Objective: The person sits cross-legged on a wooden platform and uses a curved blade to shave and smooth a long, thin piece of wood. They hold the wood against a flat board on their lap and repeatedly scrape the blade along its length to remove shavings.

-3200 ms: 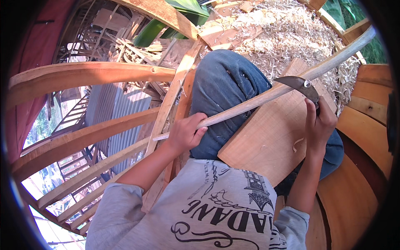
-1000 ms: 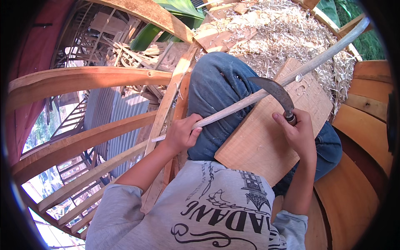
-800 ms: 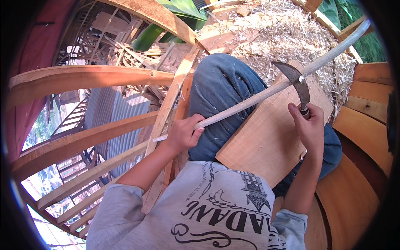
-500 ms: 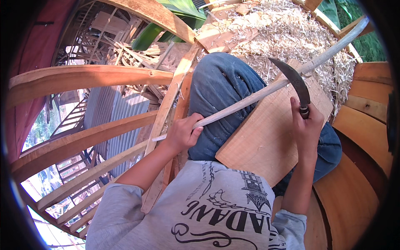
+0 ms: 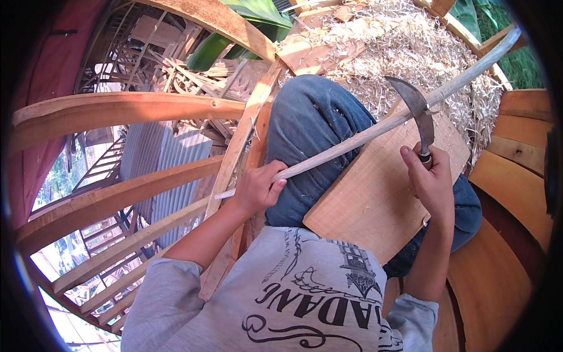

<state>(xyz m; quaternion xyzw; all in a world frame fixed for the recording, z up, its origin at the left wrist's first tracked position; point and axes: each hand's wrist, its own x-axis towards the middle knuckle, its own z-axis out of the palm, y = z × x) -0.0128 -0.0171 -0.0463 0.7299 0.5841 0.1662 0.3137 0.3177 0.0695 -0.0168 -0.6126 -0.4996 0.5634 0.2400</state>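
A long pale wooden stick [image 5: 352, 141] slants from lower left to upper right across my lap. Near its thin lower end, my left hand [image 5: 260, 185] is closed around it. My right hand [image 5: 433, 179] grips the short dark handle of a sickle [image 5: 417, 105]. The curved dark blade crosses the stick right of its middle, with its tip pointing up and left. A small sliver of wood shows where the blade meets the stick. Beneath the stick, a flat wooden board [image 5: 358, 205] lies slanted over my lap, against my jeans [image 5: 305, 123].
Curly wood shavings [image 5: 404, 44] pile up beyond my knees. Curved wooden ribs [image 5: 129, 111] and slats rise on the left, and overlapping planks [image 5: 510, 176] form a wall on the right. Outside the left ribs are corrugated metal sheets [image 5: 182, 152] and scrap wood [image 5: 182, 76].
My right hand has turned and shifted slightly right, and the sickle's blade now lies lower and further along the stick. My left hand and the stick have barely moved.
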